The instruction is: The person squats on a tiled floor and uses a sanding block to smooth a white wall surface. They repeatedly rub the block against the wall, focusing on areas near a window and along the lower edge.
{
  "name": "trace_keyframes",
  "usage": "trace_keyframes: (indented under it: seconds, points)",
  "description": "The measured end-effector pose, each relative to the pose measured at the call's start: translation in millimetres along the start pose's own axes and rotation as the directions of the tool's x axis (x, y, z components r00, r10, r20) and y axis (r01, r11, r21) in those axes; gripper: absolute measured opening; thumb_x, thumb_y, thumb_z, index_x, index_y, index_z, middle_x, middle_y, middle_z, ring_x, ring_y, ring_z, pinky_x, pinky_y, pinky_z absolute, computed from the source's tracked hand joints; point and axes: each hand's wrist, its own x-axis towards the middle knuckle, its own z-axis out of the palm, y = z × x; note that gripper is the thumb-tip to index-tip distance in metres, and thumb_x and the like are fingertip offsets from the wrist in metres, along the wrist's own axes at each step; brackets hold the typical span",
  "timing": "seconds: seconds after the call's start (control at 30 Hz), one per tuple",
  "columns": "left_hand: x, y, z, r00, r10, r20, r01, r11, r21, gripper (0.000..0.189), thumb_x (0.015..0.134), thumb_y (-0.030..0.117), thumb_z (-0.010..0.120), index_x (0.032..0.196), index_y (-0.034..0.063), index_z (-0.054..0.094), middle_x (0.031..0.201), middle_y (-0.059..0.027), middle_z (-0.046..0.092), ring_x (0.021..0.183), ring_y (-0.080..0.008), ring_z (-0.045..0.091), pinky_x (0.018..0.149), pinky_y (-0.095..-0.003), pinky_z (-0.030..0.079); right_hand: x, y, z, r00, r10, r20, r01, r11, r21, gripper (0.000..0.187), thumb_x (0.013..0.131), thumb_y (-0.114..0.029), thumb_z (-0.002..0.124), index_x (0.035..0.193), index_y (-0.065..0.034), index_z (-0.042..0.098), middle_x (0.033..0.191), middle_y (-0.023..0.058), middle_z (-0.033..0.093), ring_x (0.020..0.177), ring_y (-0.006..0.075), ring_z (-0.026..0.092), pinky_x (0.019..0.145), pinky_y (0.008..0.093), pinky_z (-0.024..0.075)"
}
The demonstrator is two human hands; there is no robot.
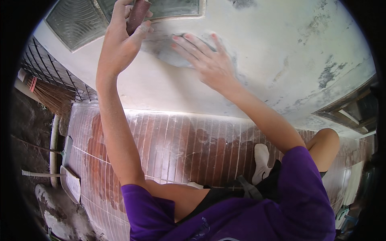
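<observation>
My left hand (128,33) is raised at the top left, its fingers around a rolled piece of reddish-brown sandpaper (138,16), close to the glass-block window (178,8). Pale dust coats its thumb and fingertips. My right hand (208,60) lies against the whitish wall (259,57), palm down with fingers spread, over a smooth grey patch (172,58). Its outline is slightly blurred. Nothing shows in it, though the palm is hidden. Dark, flaking stains mark the wall to its right.
Ribbed red-brown floor tiles (169,144) with whitish dust meet the wall's foot. A stick broom (51,93) and a dustpan (71,183) are at the left, beside soil and rocks (57,217). A wood-framed opening (349,111) is at the right. My bent legs are below.
</observation>
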Motion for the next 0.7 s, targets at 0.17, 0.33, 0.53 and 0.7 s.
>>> trace_keyframes:
  seconds: [0.17, 0.33, 0.53, 0.7]
  points:
    - [-0.6, 16.8, -15.3, 0.996, -0.08, 0.041, 0.083, 0.995, -0.061, 0.058, 0.084, -0.012, 0.055, 0.134, 0.01, 0.04, 0.107, -0.0045, 0.048, 0.095, -0.0116, 0.051, 0.08, -0.0259, 0.048, -44.1, 33.0, -24.4, 0.996, 0.003, -0.094, -0.016, 0.991, -0.132, 0.07, 0.089, -0.013, 0.056, 0.153, -0.0297, 0.034, 0.162, -0.0131, 0.027, 0.148, 0.0075, 0.026, 0.125, 0.0484, 0.0125]
    - [-1.0, 25.3, -8.7, 0.999, 0.002, -0.043, -0.002, 1.0, -0.02, 0.055, 0.085, -0.012, 0.053, 0.134, 0.0099, 0.04, 0.104, -0.0047, 0.049, 0.09, -0.0111, 0.052, 0.075, -0.0264, 0.049, 11.3, 20.8, -20.6, 0.996, -0.077, 0.053, 0.08, 0.996, -0.051, 0.073, 0.084, -0.009, 0.059, 0.151, -0.0309, 0.039, 0.158, -0.0147, 0.034, 0.145, 0.0059, 0.031, 0.125, 0.0492, 0.0094]
    - [0.8, 27.5, -13.8, 0.998, -0.016, -0.06, 0.011, 0.997, -0.077, 0.054, 0.085, -0.011, 0.053, 0.134, 0.0098, 0.04, 0.102, -0.0055, 0.049, 0.088, -0.012, 0.052, 0.075, -0.0276, 0.05, 15.9, 33.7, -33.1, 0.994, -0.111, -0.007, 0.11, 0.994, -0.025, 0.075, 0.084, -0.008, 0.059, 0.152, -0.0315, 0.037, 0.159, -0.0139, 0.033, 0.145, 0.0049, 0.031, 0.126, 0.0466, 0.0089]
    - [1.0, 29.1, -21.2, 0.998, -0.013, -0.059, 0.009, 0.997, -0.076, 0.054, 0.085, -0.011, 0.054, 0.133, 0.0096, 0.04, 0.102, -0.0062, 0.05, 0.086, -0.0127, 0.053, 0.075, -0.0284, 0.051, -11.0, 62.9, -55.0, 0.993, -0.118, 0.027, 0.119, 0.993, -0.02, 0.078, 0.085, -0.004, 0.058, 0.153, -0.0324, 0.034, 0.16, -0.0132, 0.03, 0.145, 0.0045, 0.029, 0.127, 0.0454, 0.0082]
